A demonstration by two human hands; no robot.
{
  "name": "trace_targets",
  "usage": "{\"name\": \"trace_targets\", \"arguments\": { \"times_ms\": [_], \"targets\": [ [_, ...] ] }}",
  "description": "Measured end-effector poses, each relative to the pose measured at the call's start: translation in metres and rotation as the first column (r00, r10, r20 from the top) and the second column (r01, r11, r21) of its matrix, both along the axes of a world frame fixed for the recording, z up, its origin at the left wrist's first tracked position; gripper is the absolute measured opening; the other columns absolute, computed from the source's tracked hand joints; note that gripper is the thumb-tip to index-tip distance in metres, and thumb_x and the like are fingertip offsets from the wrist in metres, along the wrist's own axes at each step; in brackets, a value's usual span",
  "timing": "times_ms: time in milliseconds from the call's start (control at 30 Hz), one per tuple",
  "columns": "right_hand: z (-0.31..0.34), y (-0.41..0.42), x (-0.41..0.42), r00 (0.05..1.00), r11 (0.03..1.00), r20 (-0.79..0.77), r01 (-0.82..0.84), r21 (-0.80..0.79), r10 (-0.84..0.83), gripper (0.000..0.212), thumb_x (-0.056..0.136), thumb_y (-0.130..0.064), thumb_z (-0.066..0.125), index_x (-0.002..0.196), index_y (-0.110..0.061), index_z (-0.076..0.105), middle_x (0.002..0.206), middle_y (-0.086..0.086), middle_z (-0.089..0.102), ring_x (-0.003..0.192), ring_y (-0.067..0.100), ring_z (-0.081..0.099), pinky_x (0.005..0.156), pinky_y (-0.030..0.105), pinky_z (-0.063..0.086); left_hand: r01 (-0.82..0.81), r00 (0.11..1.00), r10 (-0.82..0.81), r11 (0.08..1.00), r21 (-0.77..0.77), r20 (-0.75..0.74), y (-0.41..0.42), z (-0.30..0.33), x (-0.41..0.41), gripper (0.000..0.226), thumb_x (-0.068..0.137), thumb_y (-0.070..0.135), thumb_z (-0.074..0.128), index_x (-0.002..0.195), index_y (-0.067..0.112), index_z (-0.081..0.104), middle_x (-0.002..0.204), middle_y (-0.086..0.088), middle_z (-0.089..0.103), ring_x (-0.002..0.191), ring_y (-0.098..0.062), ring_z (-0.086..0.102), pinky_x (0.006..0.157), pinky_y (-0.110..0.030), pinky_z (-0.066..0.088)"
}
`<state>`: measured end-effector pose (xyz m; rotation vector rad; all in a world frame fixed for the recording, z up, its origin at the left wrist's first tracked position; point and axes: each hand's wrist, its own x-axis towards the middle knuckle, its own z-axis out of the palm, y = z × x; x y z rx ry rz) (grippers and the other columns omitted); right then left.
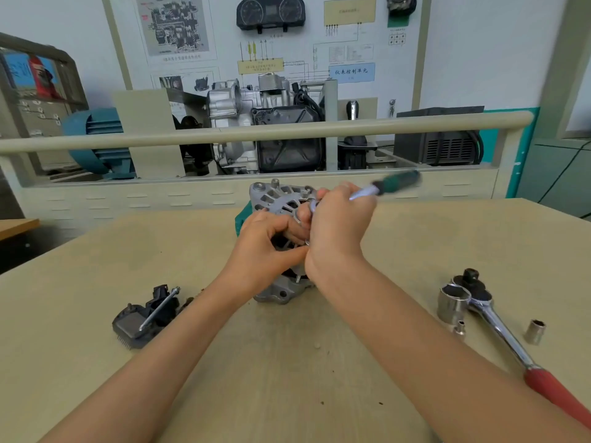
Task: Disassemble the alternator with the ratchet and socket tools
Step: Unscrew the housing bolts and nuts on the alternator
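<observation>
Grey cast-aluminium alternator (277, 199) stood on edge at frame centre on the beige workbench (319, 362), its vented face toward the person. Left hand (265, 247) curled around the housing's lower-left side, thumb pressed against the front. Right hand (339, 225) gripped a small green-handled ratchet (388, 184), blurred, handle pointing to the upper right, head at the alternator's upper right edge; socket contact hidden by fingers. At lower left lay a black plastic cover piece (140, 321) with a long silver bolt (160, 308) resting across it. At lower right lay a large chrome ratchet with red grip (511, 343), a large chrome socket (454, 303) touching its head, a tiny adapter socket (460, 329) just beside, and a small chrome socket (535, 330) standing apart to the right.
</observation>
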<state>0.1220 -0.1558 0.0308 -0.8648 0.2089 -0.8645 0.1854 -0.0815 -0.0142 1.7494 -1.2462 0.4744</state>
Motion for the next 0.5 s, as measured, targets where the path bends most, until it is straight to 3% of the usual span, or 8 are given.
{"name": "trace_targets", "arguments": {
  "times_ms": [67, 133, 233, 300, 333, 400, 467, 500],
  "targets": [
    [0.006, -0.004, 0.002, 0.989, 0.989, -0.125, -0.089, -0.118, 0.075, 0.015, 0.098, -0.007, 0.032, 0.088, -0.011, 0.042, 0.063, 0.002, 0.043, 0.039, 0.011, 0.034, 0.037, 0.019, 0.028, -0.013, 0.999, 0.014, 0.999, 0.031, -0.045, 0.003, -0.002, 0.002, 0.030, 0.072, 0.014, 0.076, 0.069, 0.037, 0.057, 0.068, 0.026, 0.057, 0.082, -0.002, 0.043, 0.078, -0.029, 0.031],
    [0.016, -0.016, 0.004, 0.913, 0.893, -0.280, -0.370, -0.255, 0.298, 0.017, 0.097, -0.007, 0.034, 0.097, -0.009, 0.051, 0.055, -0.002, 0.043, 0.032, 0.007, 0.029, 0.033, 0.017, 0.025, -0.024, 0.996, 0.027, 0.999, 0.045, -0.086, 0.005, -0.001, 0.003, 0.027, 0.073, 0.023, 0.077, 0.077, 0.045, 0.062, 0.086, 0.020, 0.060, 0.099, -0.013, 0.046, 0.094, -0.036, 0.035],
    [0.029, -0.031, 0.002, 0.604, 0.496, -0.509, -0.796, -0.346, 0.614, 0.023, 0.100, -0.011, 0.033, 0.107, -0.006, 0.055, 0.041, -0.010, 0.036, 0.025, 0.002, 0.023, 0.044, 0.017, 0.015, 0.038, 0.989, -0.034, 0.999, 0.029, -0.144, 0.006, 0.001, 0.001, 0.026, 0.071, 0.032, 0.075, 0.082, 0.055, 0.067, 0.101, 0.039, 0.054, 0.118, -0.013, 0.042, 0.108, -0.043, 0.031],
    [0.029, -0.038, 0.001, 0.503, 0.342, -0.561, -0.862, -0.374, 0.657, 0.025, 0.100, -0.014, 0.031, 0.108, -0.007, 0.054, 0.038, -0.011, 0.034, 0.024, 0.001, 0.024, 0.047, 0.023, 0.009, 0.078, 0.982, -0.074, 0.997, 0.021, -0.172, 0.006, 0.002, 0.000, 0.025, 0.068, 0.037, 0.072, 0.085, 0.055, 0.067, 0.101, 0.043, 0.052, 0.119, -0.016, 0.044, 0.107, -0.046, 0.034],
    [0.028, -0.038, 0.000, 0.516, 0.360, -0.533, -0.855, -0.374, 0.671, 0.025, 0.100, -0.013, 0.032, 0.108, -0.007, 0.054, 0.039, -0.011, 0.034, 0.024, 0.001, 0.024, 0.046, 0.023, 0.009, 0.083, 0.982, -0.080, 0.997, 0.010, -0.169, 0.006, 0.002, 0.002, 0.023, 0.066, 0.039, 0.073, 0.084, 0.053, 0.068, 0.099, 0.040, 0.055, 0.115, -0.015, 0.047, 0.104, -0.045, 0.036],
    [0.020, -0.027, 0.000, 0.692, 0.598, -0.356, -0.721, -0.349, 0.628, 0.022, 0.100, -0.012, 0.035, 0.108, -0.006, 0.055, 0.044, -0.010, 0.038, 0.027, 0.003, 0.026, 0.040, 0.019, 0.013, 0.052, 0.990, -0.051, 0.999, 0.004, -0.128, 0.003, 0.002, 0.002, 0.009, 0.063, 0.038, 0.072, 0.072, 0.040, 0.071, 0.083, 0.033, 0.062, 0.097, -0.005, 0.051, 0.092, -0.038, 0.041],
    [0.005, -0.011, -0.001, 0.941, 0.916, -0.101, -0.337, -0.218, 0.323, 0.015, 0.100, -0.011, 0.037, 0.104, -0.010, 0.051, 0.057, -0.004, 0.044, 0.036, 0.007, 0.034, 0.038, 0.019, 0.025, 0.008, 0.997, -0.008, 1.000, -0.005, -0.076, 0.000, 0.002, 0.000, 0.008, 0.062, 0.029, 0.069, 0.061, 0.036, 0.064, 0.064, 0.031, 0.059, 0.077, 0.004, 0.046, 0.075, -0.028, 0.034],
    [-0.002, -0.005, -0.002, 0.990, 0.983, -0.007, -0.141, -0.120, 0.141, 0.011, 0.100, -0.011, 0.034, 0.098, -0.013, 0.045, 0.062, -0.001, 0.046, 0.042, 0.010, 0.038, 0.039, 0.021, 0.030, -0.001, 0.999, 0.001, 1.000, -0.014, -0.041, -0.001, 0.001, -0.001, 0.015, 0.064, 0.026, 0.067, 0.061, 0.040, 0.060, 0.060, 0.032, 0.057, 0.072, 0.007, 0.044, 0.072, -0.025, 0.031]
  ]
}}
